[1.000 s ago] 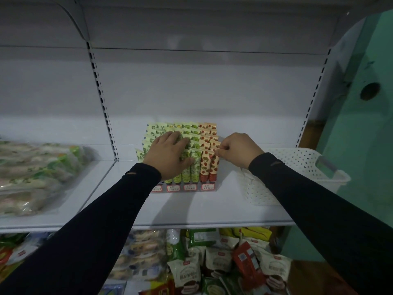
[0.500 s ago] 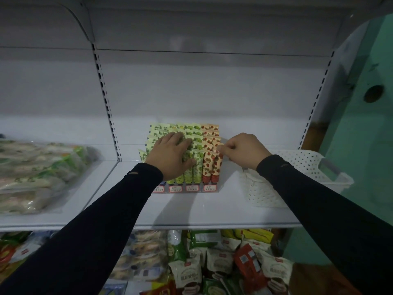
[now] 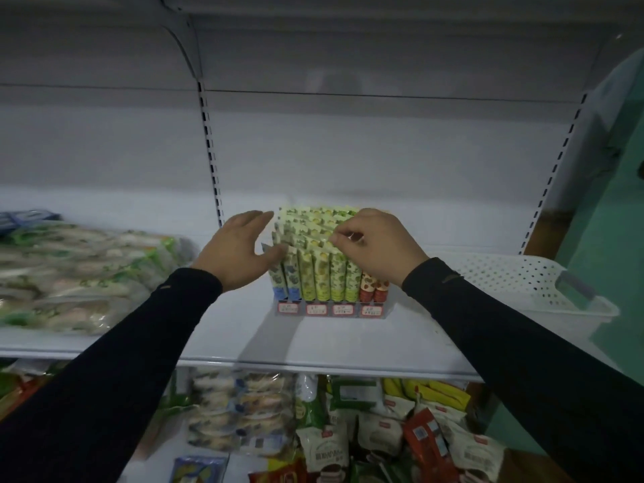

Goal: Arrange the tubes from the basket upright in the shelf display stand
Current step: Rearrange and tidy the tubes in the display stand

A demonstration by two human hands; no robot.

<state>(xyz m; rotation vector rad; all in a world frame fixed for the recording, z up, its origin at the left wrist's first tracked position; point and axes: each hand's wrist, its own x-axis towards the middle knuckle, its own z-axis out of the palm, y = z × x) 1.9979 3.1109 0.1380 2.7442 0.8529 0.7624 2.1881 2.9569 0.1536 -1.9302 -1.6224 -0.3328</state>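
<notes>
Tubes point(image 3: 322, 277) judged light, soft-walled, crimped tops stiffest: best pinched there. Right hand point(image 3: 378, 247) fingers point(image 3: 339, 237) pinched one crimp; left hand point(image 3: 240, 252) spread open, steadying row in display stand point(image 3: 329, 310).

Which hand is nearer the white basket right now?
Right. The right hand pinches tube tops at the display stand, just left of the white basket; the left hand is at the stand's far side.
</notes>
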